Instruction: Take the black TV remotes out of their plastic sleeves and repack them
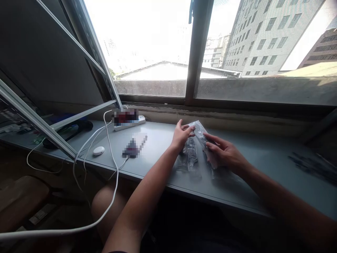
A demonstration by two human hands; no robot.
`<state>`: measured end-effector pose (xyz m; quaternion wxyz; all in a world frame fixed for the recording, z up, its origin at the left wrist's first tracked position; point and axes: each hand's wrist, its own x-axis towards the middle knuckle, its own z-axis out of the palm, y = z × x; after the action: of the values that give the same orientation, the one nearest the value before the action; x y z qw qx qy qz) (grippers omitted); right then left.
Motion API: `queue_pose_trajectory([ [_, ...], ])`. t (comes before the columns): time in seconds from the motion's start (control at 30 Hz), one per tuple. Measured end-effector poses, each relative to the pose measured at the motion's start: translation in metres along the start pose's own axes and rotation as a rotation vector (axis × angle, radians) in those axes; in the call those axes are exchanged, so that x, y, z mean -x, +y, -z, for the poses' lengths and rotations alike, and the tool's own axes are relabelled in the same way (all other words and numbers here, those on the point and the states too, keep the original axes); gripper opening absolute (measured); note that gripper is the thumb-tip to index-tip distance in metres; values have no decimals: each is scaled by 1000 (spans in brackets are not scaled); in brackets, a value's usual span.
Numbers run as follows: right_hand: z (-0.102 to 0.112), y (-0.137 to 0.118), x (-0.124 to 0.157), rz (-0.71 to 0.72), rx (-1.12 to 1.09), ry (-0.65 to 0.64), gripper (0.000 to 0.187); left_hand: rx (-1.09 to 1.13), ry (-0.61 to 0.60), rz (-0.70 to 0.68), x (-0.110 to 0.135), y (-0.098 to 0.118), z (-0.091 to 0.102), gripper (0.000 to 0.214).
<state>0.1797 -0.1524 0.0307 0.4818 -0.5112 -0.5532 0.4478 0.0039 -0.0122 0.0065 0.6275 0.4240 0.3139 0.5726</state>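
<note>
A small clear plastic bag (199, 130) with dark parts inside is held up over the grey window ledge (263, 165). My left hand (181, 135) pinches its near-left edge between fingers and thumb. My right hand (223, 153) grips the bag's right side, fingers curled under it. More clear bags with dark contents (190, 156) lie flat on the ledge just below and between both hands.
A white power strip (131, 123) sits at the back left, with white cables (110, 154) trailing off the ledge. A small white round device (98, 150) lies near them. Metal frame bars (39, 123) slant across the left. The window (200, 49) stands behind the ledge.
</note>
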Motion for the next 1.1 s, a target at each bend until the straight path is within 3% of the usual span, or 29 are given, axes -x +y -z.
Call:
queue_pose_trajectory([
  [0.07, -1, 0, 1, 28, 33, -22, 65, -31, 16, -24, -3, -2, 2, 104],
  [0.13, -2, 1, 1, 41, 66, -42, 65, -115, 8, -62, -5, -5, 5, 90],
  [0.3, -2, 3, 1, 59, 175, -71, 65, -509, -14, -254, -1, -7, 10, 54],
  [0.43, -2, 7, 1, 121, 282, -65, 54, -786, -39, -373, 0, -10, 12, 45],
  [0.73, -4, 15, 2, 315, 444, -126, 40, -1302, -133, -189, -2, -12, 19, 50],
  [1.1, -2, 16, 2, 435, 562, -180, 38, -1393, -181, -182, 0, -10, 22, 43],
])
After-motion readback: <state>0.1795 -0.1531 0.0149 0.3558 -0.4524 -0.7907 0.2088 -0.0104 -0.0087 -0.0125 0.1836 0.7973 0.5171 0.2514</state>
